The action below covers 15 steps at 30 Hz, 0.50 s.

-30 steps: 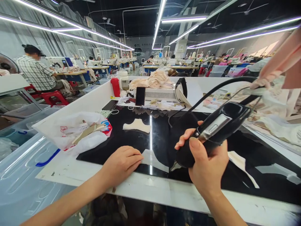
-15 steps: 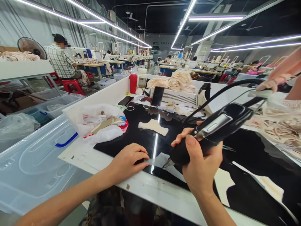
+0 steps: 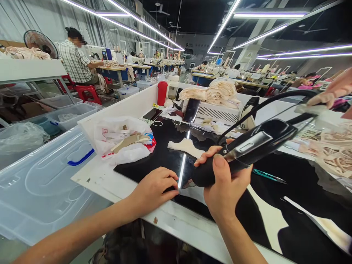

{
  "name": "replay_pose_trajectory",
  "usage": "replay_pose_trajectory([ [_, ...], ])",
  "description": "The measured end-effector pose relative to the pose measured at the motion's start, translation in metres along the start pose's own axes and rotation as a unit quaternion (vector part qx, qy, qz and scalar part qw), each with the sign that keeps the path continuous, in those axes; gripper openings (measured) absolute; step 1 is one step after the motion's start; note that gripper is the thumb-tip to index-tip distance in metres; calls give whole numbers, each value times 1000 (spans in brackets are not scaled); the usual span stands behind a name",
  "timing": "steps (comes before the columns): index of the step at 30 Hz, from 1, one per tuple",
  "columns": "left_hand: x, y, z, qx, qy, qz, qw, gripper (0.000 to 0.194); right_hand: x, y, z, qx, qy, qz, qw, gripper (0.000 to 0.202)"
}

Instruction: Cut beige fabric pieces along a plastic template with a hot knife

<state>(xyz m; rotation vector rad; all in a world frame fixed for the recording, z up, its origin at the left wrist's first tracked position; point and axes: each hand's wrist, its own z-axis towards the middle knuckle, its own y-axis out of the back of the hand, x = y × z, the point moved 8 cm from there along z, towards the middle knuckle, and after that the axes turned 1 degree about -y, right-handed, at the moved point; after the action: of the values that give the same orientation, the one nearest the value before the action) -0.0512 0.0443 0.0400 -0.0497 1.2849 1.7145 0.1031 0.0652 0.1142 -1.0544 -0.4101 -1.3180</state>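
My right hand (image 3: 225, 179) is wrapped round a black handheld tool (image 3: 247, 150) with a silver panel, tilted over the glossy black sheet (image 3: 162, 154). A cable runs from the tool to the upper right. My left hand (image 3: 158, 189) rests on the sheet's near edge, fingers bent and thumb a little apart. Under the tool's lower end a pale translucent piece (image 3: 196, 193) lies on the sheet, partly hidden. Cream cut pieces lie behind (image 3: 185, 146) and to the right (image 3: 271, 220) of my hands. Teal tweezers (image 3: 269, 176) lie right of my right hand.
A white plastic bag (image 3: 126, 150) with scraps sits at the left of the table. Phones, a red bottle (image 3: 162, 93) and a cream fabric pile (image 3: 222, 91) stand behind. Another person's hand (image 3: 330, 91) is at upper right. A clear bin (image 3: 49, 190) adjoins the table's left side.
The view has shifted, so the table items appear slightly displaced. The tool and my right hand have moved a little left, closer to my left hand, uncovering more of the tweezers.
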Motion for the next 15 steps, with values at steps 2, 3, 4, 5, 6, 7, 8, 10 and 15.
replay_pose_trajectory([
  [2,-3,1,0,1,-8,4,1000,6,-3,-2,-2,6,-1,-2,1000,43],
  [3,-4,1,1,1,-11,6,1000,6,-4,-2,-3,9,0,-3,1000,43],
  [4,-5,2,1,1,-13,8,1000,6,-5,-2,-3,11,0,-3,1000,42],
  [5,-5,2,2,0,-14,9,1000,7,-6,-2,-4,14,-1,-4,1000,43],
  [6,-5,2,2,1,-14,11,1000,7,-7,-2,-4,16,-1,-5,1000,43],
  [7,-4,2,2,1,-14,11,1000,6,-8,-2,-5,17,-2,-6,1000,43],
  [8,-3,2,2,0,-14,11,1000,6,-8,-1,-5,16,-2,-6,1000,42],
  [10,-1,3,0,-3,-13,10,1000,5,-8,0,-5,15,1,-8,1000,41],
  [15,-4,11,-8,-3,-26,32,999,14,-6,0,-6,12,4,-9,1000,41],
])
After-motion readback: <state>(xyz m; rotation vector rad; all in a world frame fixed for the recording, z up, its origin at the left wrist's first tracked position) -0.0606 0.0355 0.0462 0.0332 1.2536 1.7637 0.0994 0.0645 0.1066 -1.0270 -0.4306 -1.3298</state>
